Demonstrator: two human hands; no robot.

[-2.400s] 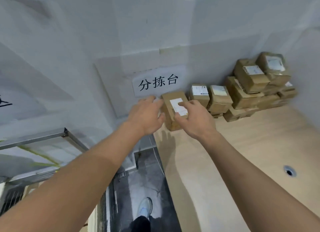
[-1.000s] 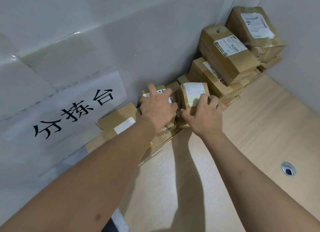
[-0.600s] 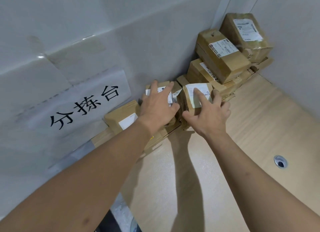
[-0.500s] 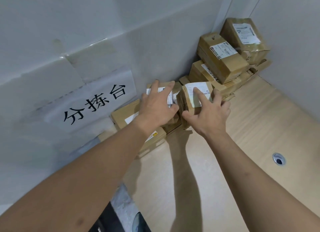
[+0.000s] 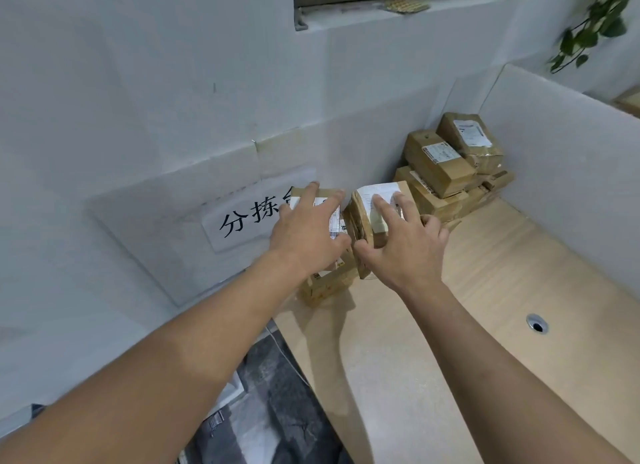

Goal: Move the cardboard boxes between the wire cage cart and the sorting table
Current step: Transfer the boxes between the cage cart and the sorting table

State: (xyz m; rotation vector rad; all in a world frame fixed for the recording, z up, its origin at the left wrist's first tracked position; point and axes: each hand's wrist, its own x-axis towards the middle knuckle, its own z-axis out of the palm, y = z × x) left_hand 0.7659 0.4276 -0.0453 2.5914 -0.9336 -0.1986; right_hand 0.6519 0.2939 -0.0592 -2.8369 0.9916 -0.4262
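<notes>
Both bare forearms reach forward over the near left corner of the pale wooden counter (image 5: 485,307) toward two small cardboard boxes that stand side by side at its far left edge, against the white wall (image 5: 138,117). The left hand (image 5: 308,235) lies palm down on top of the left box (image 5: 334,221), its fingers (image 5: 311,195) straight and only slightly apart, covering most of the box's white shipping label. That box sits on a lower box (image 5: 329,285), which rests on the counter and shows a small yellow mark on its near face. The right hand (image 5: 405,248) rests on the right box (image 5: 363,217), fingers spread wide and mostly straight across the top; the index finger runs along the white label while the thumb presses against the near face, and the two outer fingers reach past the box's right side. The two boxes touch or nearly touch along their facing sides. Just behind the left hand, a white sign (image 5: 242,221) with black characters is fixed to the wall, its right end hidden by the hand and box. Farther right, in the far corner, a pile of boxes (image 5: 440,165) is stacked several high, labels facing up, near the right box. A round cable hole (image 5: 537,324) sits in the counter to the right of the right forearm. Dark tiled floor (image 5: 277,411) shows below the counter's left edge, and green plant leaves (image 5: 595,20) hang at the upper right.
</notes>
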